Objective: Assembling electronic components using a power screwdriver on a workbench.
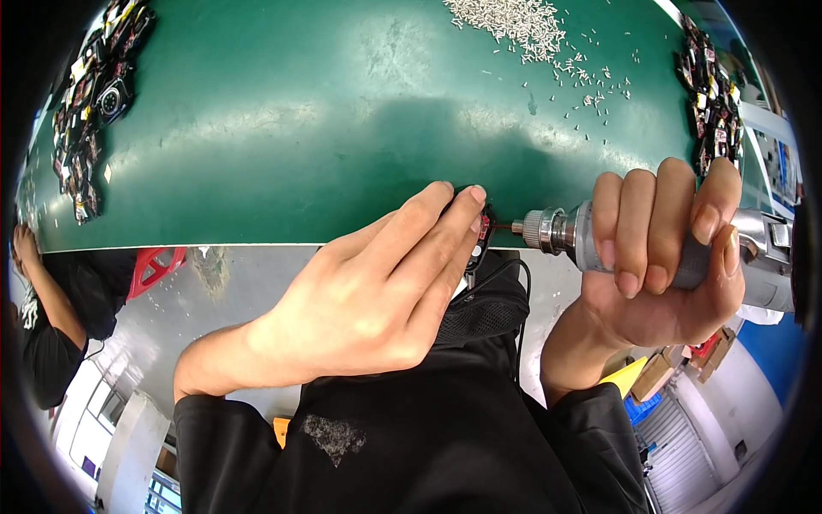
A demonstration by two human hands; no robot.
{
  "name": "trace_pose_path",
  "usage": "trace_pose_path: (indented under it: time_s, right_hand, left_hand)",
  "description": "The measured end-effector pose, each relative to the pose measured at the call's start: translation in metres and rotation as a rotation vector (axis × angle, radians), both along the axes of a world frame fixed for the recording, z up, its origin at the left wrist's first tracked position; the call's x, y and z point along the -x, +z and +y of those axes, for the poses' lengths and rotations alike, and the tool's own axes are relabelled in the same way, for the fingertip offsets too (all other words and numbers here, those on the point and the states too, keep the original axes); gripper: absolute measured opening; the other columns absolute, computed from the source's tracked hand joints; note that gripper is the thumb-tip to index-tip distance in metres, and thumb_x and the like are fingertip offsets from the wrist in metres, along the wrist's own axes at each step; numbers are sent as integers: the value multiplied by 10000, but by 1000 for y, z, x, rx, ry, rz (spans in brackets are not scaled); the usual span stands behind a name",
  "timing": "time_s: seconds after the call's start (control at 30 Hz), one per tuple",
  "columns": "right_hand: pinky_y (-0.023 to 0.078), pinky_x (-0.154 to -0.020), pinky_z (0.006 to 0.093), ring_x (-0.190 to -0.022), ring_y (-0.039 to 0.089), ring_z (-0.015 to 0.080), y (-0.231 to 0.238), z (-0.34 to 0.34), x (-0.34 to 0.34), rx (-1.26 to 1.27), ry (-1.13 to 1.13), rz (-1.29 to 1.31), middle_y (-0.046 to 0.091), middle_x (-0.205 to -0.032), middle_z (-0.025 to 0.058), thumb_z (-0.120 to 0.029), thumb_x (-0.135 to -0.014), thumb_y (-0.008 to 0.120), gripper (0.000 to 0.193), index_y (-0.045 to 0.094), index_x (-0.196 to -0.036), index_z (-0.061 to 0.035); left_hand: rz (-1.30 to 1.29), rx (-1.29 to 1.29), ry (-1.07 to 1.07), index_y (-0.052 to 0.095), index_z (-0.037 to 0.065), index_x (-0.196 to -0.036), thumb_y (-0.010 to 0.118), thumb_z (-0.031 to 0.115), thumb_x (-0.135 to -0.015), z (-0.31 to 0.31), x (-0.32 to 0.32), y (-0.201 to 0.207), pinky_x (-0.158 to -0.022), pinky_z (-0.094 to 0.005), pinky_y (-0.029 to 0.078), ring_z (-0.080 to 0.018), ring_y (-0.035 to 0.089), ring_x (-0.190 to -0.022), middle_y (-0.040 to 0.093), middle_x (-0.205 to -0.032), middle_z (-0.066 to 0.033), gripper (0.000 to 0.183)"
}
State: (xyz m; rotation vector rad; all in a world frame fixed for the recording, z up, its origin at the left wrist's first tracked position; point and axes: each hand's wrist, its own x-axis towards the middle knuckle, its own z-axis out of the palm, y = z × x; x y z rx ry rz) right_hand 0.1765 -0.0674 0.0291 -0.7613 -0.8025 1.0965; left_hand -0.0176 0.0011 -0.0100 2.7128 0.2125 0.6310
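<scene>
I have the left hand pinching a small dark device at the green table's near edge, the right hand wrapped around a grey power driver, bit at the device's right side. I judge this piece part-done; whether the bit is seated, I can't tell. I count one device held, one driver, two piles of dark parts, left and right, and one far heap of uncountable loose screws.

Back upward, the left hand is pointing between 1 and 2 o'clock, its forearm slanting from 8; at 3 o'clock, the right hand is curling 4 fingers.
</scene>
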Motion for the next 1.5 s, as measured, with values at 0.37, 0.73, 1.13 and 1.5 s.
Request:
trace_pose_path:
  time_s: [0.37, 0.73, 1.13, 1.5]
  right_hand:
    - [351, -461, 247, -391, 344, 76, 0, 16, 9, -77, 86, -137, 397, -537, -7, -204, -910, 460, 173, 400, -797, -87]
    - [403, -405, 278, -398, 470, 148, -4, 18, -1, -279, 265, 14, 486, -509, 41, -72, -757, 640, 165, 487, -735, -13]
    - [354, -425, 260, -366, 335, 87, -33, -35, -17, -158, -140, 389, 365, -490, -4, -139, -860, 484, 108, 410, -837, -63]
    - [366, -438, 288, -368, 354, 112, -45, -40, -13, -105, -195, 526, 376, -486, 14, -149, -861, 468, 101, 438, -837, -56]
  left_hand:
    - [47, -8, -17, 599, -145, -958, 595, 13, -589, 4, 0, 5, -734, -366, 552, -336, 584, -969, 570, -1147, -251, 401]
    - [35, -49, -38, 592, -103, -1042, 593, 47, -679, 1, 12, 7, -838, -359, 518, -304, 570, -1033, 575, -1149, -205, 392]
    - [206, -530, 1174, 484, 16, -1282, 528, 153, -910, 169, 149, 32, -1031, -466, 308, -374, 406, -1222, 469, -1310, -211, 399]
    - [-66, -47, 399, 637, 11, -940, 688, -8, -739, 100, -38, 17, -701, -350, 494, -261, 586, -856, 589, -934, -96, 208]
